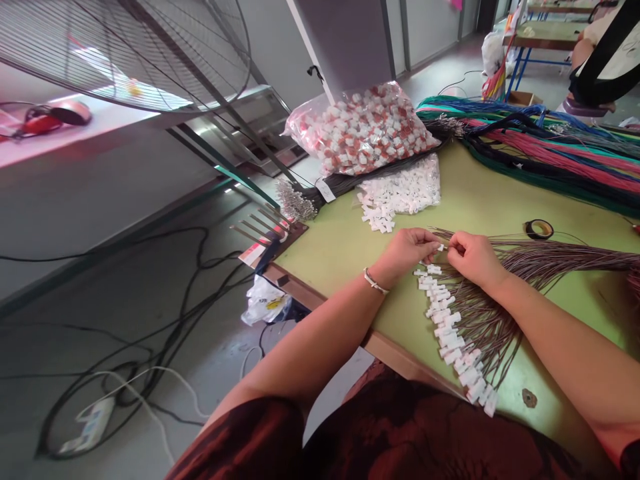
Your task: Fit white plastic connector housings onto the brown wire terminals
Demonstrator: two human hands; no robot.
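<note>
My left hand point(411, 251) pinches a small white plastic connector point(441, 247) between thumb and fingertips. Just to its right, my right hand point(473, 256) is closed on a thin brown wire, whose end points at the connector; whether the wire sits inside it I cannot tell. Below both hands, a slanting row of white connectors point(451, 337) lies along the table edge, each on the end of a brown wire. The bundle of brown wires point(540, 267) fans out under my right forearm and runs off to the right.
Behind my hands lie an opened bag of white connectors point(405, 190) and a big bag of white and orange parts point(365, 130). Coloured wire bundles point(545, 147) cover the back right. A black tape roll point(539, 229) and a metal pronged rack point(273, 230) are nearby. A fan point(150, 47) stands left.
</note>
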